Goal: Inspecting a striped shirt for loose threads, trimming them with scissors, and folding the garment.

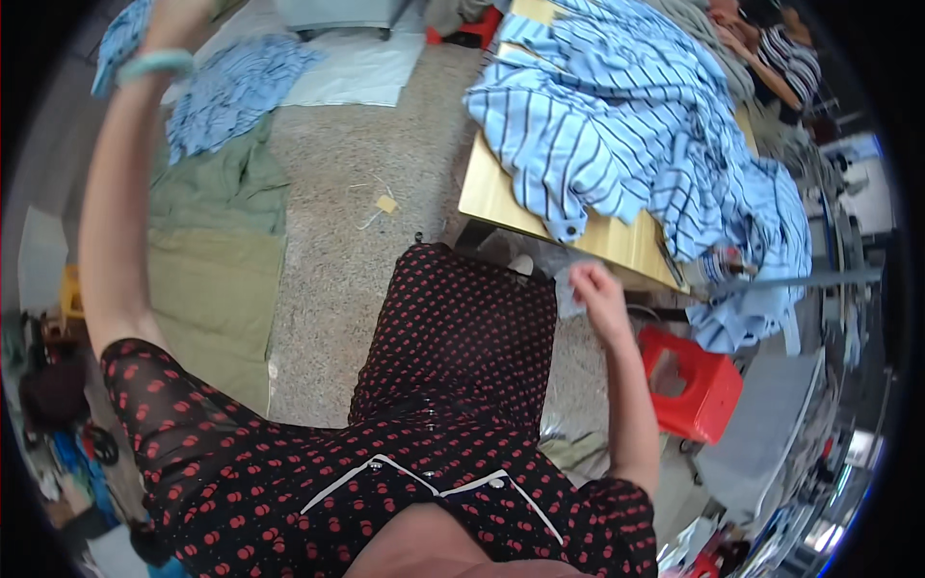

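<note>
Left hand (178, 21), grip unclear at the frame's top, is flinging a blue striped garment (226, 91) onto the floor pile while right hand (599, 294) is pinching pale cloth (567, 294) beside a wooden table (501, 197) heaped with striped shirts (636, 125).

Striped cloth shirts (636, 125), smooth wooden table (501, 197)

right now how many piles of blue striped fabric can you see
2. One big heap of blue striped fabric lies on the wooden table at upper right; a smaller pile lies on the floor at upper left. More may be hidden.
</note>
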Available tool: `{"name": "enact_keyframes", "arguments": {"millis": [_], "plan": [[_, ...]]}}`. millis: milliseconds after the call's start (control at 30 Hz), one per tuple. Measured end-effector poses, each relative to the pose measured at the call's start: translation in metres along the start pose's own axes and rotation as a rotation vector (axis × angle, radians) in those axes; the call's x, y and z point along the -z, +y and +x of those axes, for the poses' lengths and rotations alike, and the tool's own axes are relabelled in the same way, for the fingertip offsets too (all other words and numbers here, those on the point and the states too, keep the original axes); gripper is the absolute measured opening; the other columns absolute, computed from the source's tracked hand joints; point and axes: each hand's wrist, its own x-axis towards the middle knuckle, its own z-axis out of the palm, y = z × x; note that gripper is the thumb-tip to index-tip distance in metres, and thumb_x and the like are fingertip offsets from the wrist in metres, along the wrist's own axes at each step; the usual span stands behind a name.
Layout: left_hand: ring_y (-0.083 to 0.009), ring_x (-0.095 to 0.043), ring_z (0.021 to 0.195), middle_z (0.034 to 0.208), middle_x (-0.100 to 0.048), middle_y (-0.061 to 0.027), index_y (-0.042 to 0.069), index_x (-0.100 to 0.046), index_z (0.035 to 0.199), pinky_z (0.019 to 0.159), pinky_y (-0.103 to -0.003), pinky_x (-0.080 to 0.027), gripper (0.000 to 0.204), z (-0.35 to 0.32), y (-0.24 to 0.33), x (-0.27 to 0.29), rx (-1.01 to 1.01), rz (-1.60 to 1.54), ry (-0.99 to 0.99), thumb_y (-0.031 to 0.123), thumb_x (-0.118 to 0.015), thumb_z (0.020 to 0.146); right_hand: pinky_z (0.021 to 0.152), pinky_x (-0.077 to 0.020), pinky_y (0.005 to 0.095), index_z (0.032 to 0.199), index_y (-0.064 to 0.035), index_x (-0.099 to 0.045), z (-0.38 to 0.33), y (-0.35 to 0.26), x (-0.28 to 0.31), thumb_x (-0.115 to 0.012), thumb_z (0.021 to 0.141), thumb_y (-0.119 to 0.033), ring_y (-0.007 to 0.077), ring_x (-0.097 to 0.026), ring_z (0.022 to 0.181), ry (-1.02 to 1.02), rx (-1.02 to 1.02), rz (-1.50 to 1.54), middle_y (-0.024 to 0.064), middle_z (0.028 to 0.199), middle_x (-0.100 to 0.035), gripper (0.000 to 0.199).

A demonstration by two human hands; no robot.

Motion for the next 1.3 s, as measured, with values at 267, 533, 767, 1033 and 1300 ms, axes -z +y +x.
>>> {"name": "enact_keyframes", "arguments": {"millis": [267, 533, 767, 1033, 1300], "plan": [[-0.0308, -0.040, 0.111, 0.116, -0.043, -0.0205, 0.001, -0.045, 0.114, 0.096, -0.037, -0.030, 0.052, -0.177, 0.006, -0.185, -0.157, -0.325, -0.792, 0.032, -0.060, 0.074, 0.061, -0.0430, 0.0287, 0.095, 0.0011, -0.054, 0.077, 0.003, -0.005, -0.065, 0.070, -0.033, 0.0202, -0.053, 0.061, 0.474, 0.398, -0.737, 0.0112, 0.067, -0.054, 0.044], [-0.0293, -0.044, 0.107, 0.115, -0.043, -0.0174, 0.001, -0.042, 0.115, 0.089, -0.035, -0.038, 0.055, -0.208, 0.088, -0.196, 0.176, -0.623, -1.002, 0.024, -0.065, 0.071, 0.062, -0.0390, 0.0183, 0.089, -0.0012, -0.055, 0.044, -0.063, -0.016, -0.056, 0.078, -0.005, 0.0030, -0.048, 0.068, 0.250, 0.241, 0.118, -0.0032, 0.075, -0.054, 0.011], [-0.0321, -0.050, 0.095, 0.104, -0.048, -0.0198, 0.001, -0.045, 0.108, 0.081, -0.036, -0.041, 0.052, -0.243, 0.171, -0.179, -0.284, -0.898, -0.367, 0.019, -0.069, 0.066, 0.069, -0.0407, 0.0193, 0.096, -0.0006, -0.051, 0.025, -0.101, -0.039, -0.054, 0.082, -0.007, 0.0056, -0.051, 0.077, -0.069, 0.422, 0.318, 0.0002, 0.085, -0.056, 0.016], [-0.0064, -0.048, 0.068, 0.076, -0.058, 0.0005, 0.002, -0.060, 0.091, 0.060, -0.021, -0.037, 0.023, -0.174, 0.172, -0.171, 0.384, -1.028, -0.701, 0.022, -0.053, 0.082, 0.070, -0.0437, 0.0236, 0.098, 0.0009, -0.052, 0.054, -0.020, 0.012, -0.059, 0.079, -0.013, 0.0103, -0.054, 0.077, 0.239, 0.233, -0.093, 0.0051, 0.086, -0.057, 0.025], [-0.0082, -0.052, 0.073, 0.078, -0.059, -0.0003, 0.005, -0.061, 0.091, 0.065, -0.025, -0.040, 0.018, -0.138, 0.189, -0.152, 0.270, -1.232, -0.591, 0.018, -0.053, 0.081, 0.069, -0.0462, 0.0329, 0.128, 0.0018, -0.019, 0.064, -0.037, -0.001, -0.071, 0.064, -0.022, 0.0214, -0.056, 0.079, 0.547, 0.371, -0.366, 0.0205, 0.118, -0.038, 0.086]]}}
